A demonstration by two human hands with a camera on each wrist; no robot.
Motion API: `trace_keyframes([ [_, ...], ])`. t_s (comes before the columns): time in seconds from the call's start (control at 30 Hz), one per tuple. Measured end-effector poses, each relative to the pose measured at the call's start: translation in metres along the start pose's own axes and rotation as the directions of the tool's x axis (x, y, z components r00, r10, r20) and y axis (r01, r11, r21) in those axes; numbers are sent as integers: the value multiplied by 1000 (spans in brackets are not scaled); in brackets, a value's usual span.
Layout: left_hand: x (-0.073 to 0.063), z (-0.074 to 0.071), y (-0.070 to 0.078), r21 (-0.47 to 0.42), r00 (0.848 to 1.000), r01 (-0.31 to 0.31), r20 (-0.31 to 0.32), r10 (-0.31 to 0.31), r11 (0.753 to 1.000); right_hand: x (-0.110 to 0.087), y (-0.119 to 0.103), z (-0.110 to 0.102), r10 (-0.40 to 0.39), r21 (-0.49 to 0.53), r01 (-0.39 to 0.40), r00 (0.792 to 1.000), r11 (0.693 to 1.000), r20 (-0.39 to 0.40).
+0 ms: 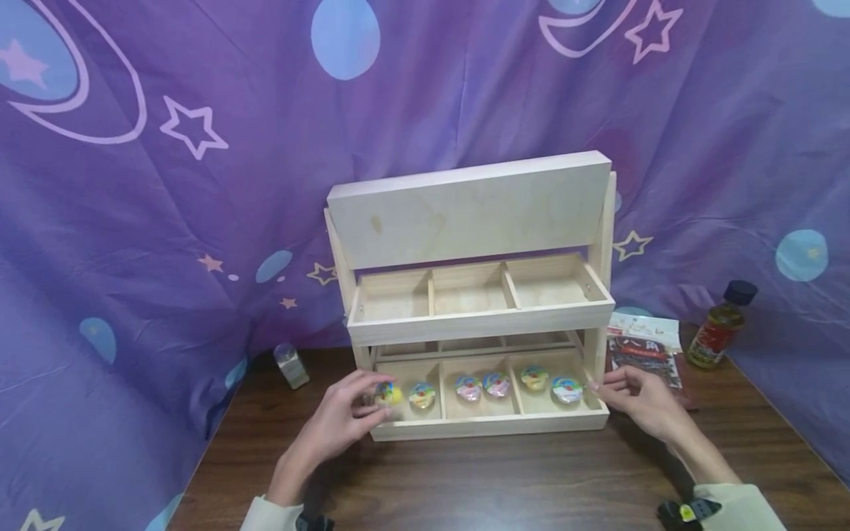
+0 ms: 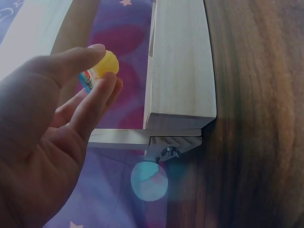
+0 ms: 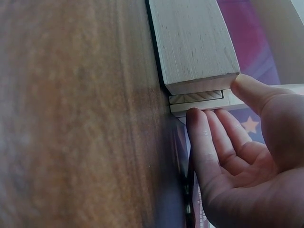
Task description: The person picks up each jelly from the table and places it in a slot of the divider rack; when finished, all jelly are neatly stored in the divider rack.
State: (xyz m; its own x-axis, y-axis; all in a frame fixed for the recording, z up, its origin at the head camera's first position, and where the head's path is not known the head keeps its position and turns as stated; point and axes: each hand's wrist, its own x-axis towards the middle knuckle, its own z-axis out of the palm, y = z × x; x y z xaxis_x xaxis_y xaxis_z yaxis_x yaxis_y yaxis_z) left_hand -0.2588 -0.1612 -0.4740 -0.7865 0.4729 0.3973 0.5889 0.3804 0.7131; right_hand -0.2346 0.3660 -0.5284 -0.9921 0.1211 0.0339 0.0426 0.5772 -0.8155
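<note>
My left hand [image 1: 340, 414] pinches a small yellow jelly cup [image 2: 109, 64] between thumb and fingers, over the left compartment of a wooden rack's lower tray [image 1: 491, 427]. Another jelly cup [image 1: 421, 396] lies in that same compartment. Two pinkish cups [image 1: 468, 388] sit in the middle one, and the right one has a yellowish cup [image 1: 534, 377] and a pale cup [image 1: 567, 390]. With my right hand [image 1: 643, 403] I grip the right end of the rack [image 3: 197, 42], thumb at the tray's corner and fingertips against the outer side.
Above, the rack has a three-part upper tray [image 1: 481, 322] and a tilted top board [image 1: 471, 214]. A small clear-topped shaker [image 1: 292, 366] stands to the left. On the right are a spice packet [image 1: 644, 350] and a dark-capped bottle [image 1: 719, 328]. A purple curtain [image 1: 265, 147] hangs behind.
</note>
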Motion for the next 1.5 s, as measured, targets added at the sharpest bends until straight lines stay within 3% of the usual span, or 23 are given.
trace_keyframes([
  [0.17,8,0,-5,126,1000,-19,-7,20,992,0,1,-3,-9,-10,9,1000,1000,-4],
  [0.33,15,2,-8,275,999,-48,21,43,960,0,1,-3,-1,-20,1,1000,1000,-1],
  [0.43,19,6,-5,392,996,-88,42,77,916,1,0,-4,1,-25,-1,1000,1000,4],
  [0.57,22,13,1,538,996,-91,65,67,838,0,0,-4,0,-17,0,1000,1000,6],
  [0.67,24,19,4,603,997,-60,75,18,795,1,0,-4,-3,-12,3,1000,1000,13],
  [0.83,26,26,10,662,995,-10,79,-56,750,2,0,-2,23,-27,-22,1000,999,17],
  [1.0,29,31,15,682,988,32,88,-125,731,2,-1,-2,40,-29,-39,999,999,20],
  [1.2,30,34,15,694,983,46,96,-156,719,2,-2,-2,34,-11,-34,999,999,24],
  [1.5,36,37,12,687,977,63,104,-184,724,1,0,-2,19,-2,-19,1000,1000,20],
])
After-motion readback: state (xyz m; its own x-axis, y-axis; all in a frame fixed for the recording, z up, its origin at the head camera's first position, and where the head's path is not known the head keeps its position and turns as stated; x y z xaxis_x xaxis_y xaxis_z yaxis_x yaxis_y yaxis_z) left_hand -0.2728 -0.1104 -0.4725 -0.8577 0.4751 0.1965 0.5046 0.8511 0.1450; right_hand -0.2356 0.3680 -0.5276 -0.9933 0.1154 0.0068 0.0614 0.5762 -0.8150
